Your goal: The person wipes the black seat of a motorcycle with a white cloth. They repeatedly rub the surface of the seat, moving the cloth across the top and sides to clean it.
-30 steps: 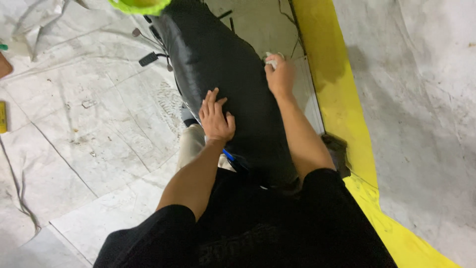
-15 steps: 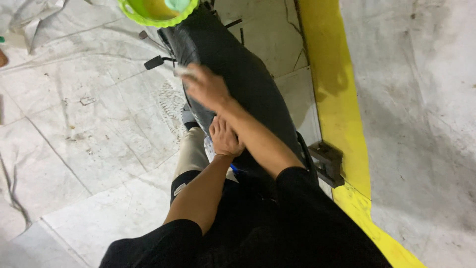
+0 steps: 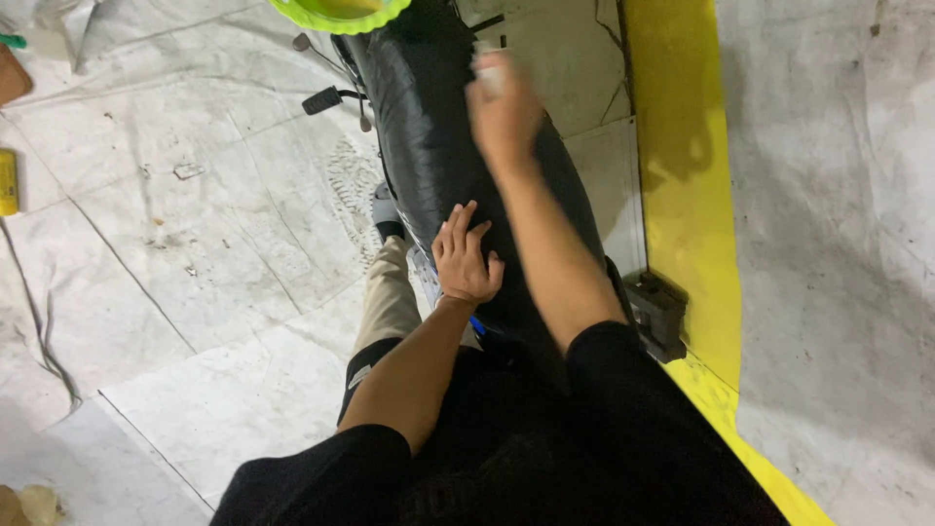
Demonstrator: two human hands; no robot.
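Note:
A long black motorcycle seat point(image 3: 429, 146) runs from the top middle down towards me. My left hand point(image 3: 465, 261) lies flat on its near left side, fingers spread, holding nothing. My right hand point(image 3: 502, 107) is further up the seat, blurred with motion, closed on a small pale cloth point(image 3: 487, 66) pressed against the black cover. My arms in black sleeves reach from the bottom of the view. A bright green rim point(image 3: 339, 14) shows at the seat's far end.
A black foot peg point(image 3: 323, 99) sticks out left of the seat. A yellow painted strip point(image 3: 682, 195) runs down the floor on the right. A dark box point(image 3: 659, 310) sits by it. My tan trouser leg and shoe point(image 3: 387, 282) stand on the stained white floor.
My right hand swept from the seat's right side to its left edge, then back towards the upper middle. My left hand stayed on the near side of the seat.

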